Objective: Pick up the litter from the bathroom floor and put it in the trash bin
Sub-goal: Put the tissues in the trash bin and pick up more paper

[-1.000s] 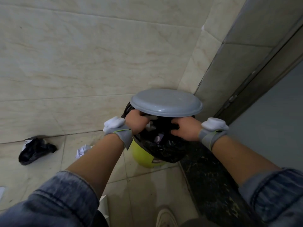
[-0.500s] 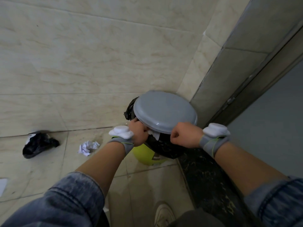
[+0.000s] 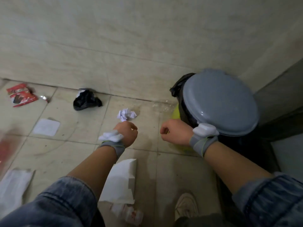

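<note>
1. Nearest the camera, a white shoe [image 3: 186, 206] stands on the tiled floor [image 3: 78, 131], with a small wrapper [image 3: 131, 214] to its left.
2. A large white paper [image 3: 122, 179] lies on the floor partly under the left forearm; another sheet [image 3: 14, 185] lies at the left edge of view.
3. The left hand [image 3: 127, 133] hangs over the floor, fingers curled into a loose fist with nothing visible in them; it touches nothing.
4. The right hand [image 3: 176, 132] is also loosely fisted and seemingly empty, just beside the bin [image 3: 177, 115], not touching it.
5. The bin is yellow, lined with a black bag, its grey lid [image 3: 219, 102] closed; it stands in the floor's far right corner by the wall.
6. A crumpled white paper ball [image 3: 126, 114] lies just beyond the left hand.
7. A flat white square [image 3: 46, 127] lies left of the ball.
8. A black plastic bag [image 3: 86, 99] sits crumpled near the wall [image 3: 131, 38].
9. Red packets [image 3: 21, 95] lie at the floor's far left, by the wall, with a bit of foil [image 3: 44, 97] just beside them.
</note>
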`<state>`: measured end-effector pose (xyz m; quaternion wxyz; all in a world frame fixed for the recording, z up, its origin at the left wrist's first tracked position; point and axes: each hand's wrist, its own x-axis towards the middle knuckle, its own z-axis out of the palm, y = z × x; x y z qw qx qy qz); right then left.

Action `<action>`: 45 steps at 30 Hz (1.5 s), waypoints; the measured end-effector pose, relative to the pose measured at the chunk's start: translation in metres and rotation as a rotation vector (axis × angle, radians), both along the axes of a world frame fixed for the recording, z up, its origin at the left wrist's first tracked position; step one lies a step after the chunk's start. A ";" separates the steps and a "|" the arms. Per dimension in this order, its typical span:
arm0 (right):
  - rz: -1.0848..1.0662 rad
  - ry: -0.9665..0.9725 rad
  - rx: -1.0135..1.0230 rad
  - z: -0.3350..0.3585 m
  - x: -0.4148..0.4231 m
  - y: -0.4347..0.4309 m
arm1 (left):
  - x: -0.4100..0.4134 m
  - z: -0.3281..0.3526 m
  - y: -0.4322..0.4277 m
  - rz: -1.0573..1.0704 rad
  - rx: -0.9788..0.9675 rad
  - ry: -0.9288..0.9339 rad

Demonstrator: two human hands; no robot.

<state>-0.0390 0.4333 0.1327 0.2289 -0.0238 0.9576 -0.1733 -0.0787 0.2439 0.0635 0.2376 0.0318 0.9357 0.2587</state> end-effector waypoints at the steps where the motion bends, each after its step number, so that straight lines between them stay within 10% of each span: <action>1: 0.031 -0.022 -0.001 -0.014 -0.005 -0.010 | 0.006 -0.012 -0.013 0.043 -0.003 -0.034; 11: 0.219 -0.158 0.069 -0.138 -0.028 -0.077 | 0.071 -0.103 -0.074 0.101 -0.137 -0.241; 19: 0.075 0.375 -0.006 -0.192 -0.109 -0.113 | 0.106 -0.147 -0.060 0.020 -0.078 -0.011; 30: 0.168 0.097 0.180 -0.242 -0.155 -0.118 | 0.100 -0.170 -0.049 0.047 -0.305 -0.108; 45: 0.137 0.142 0.013 -0.172 -0.128 -0.107 | 0.018 -0.117 -0.074 0.242 -0.068 -0.123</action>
